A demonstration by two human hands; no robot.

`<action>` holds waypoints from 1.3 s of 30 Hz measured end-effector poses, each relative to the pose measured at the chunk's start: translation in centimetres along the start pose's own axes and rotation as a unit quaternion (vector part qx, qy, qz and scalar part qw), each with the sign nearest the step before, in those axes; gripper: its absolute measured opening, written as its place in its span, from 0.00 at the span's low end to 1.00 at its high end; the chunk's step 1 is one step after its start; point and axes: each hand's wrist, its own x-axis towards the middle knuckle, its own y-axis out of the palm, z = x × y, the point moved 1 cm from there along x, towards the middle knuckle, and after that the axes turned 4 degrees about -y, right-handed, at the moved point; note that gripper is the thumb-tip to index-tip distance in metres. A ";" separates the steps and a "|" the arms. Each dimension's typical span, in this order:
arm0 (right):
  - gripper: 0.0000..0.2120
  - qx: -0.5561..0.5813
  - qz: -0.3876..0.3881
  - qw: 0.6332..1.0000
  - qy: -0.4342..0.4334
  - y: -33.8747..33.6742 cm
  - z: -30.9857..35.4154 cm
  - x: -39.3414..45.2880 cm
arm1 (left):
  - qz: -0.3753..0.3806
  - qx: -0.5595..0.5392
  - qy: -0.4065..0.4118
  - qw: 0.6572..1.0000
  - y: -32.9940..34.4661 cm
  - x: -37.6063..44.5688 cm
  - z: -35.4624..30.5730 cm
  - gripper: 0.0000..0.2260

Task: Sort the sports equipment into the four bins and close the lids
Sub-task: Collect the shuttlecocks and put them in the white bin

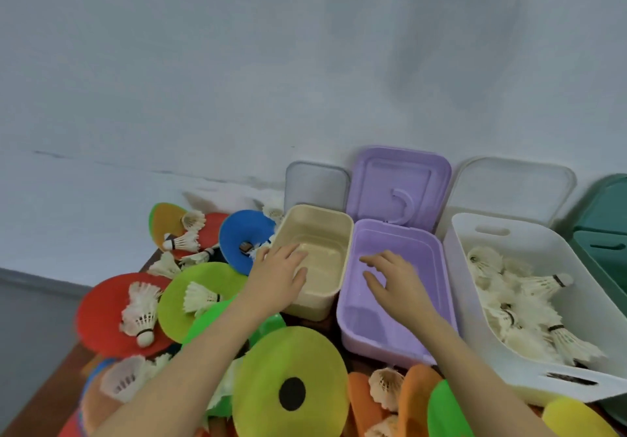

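Right up close, a yellow-green cone disc (291,382) with a dark centre hole sits under my left forearm, orange discs (364,402) and loose shuttlecocks (385,387) crowd the near edge, little free room there. My left hand (276,278) hovers flat over the near-left rim of the cream bin (342,233), fingers straight and spread, gripping nothing. My right hand (395,282) hangs over the purple bin (353,321), fingers relaxed and spread, holding nothing either. Both bins look bare inside, open room in each. Bins stand side by side, walls nearly touching. To the right, the white bin (543,233) is heaped with white feathered shuttlecocks (519,304); a green bin (604,243) sits cut off at the right edge of view. To my left, red disc (101,311), lime disc (203,277) and blue disc (237,233) overlap in a pile with shuttlecocks lying on them. Farther back, the purple lid (398,185) stands upright, hinged open; two pale lids (317,183) lean against the wall (237,63) behind the cream and white bins.
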 end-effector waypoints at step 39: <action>0.15 -0.258 0.225 0.938 0.059 19.8 9.6 19.7 | 0.088 -0.119 -0.054 0.988 4.1 -2.0 26.8 0.31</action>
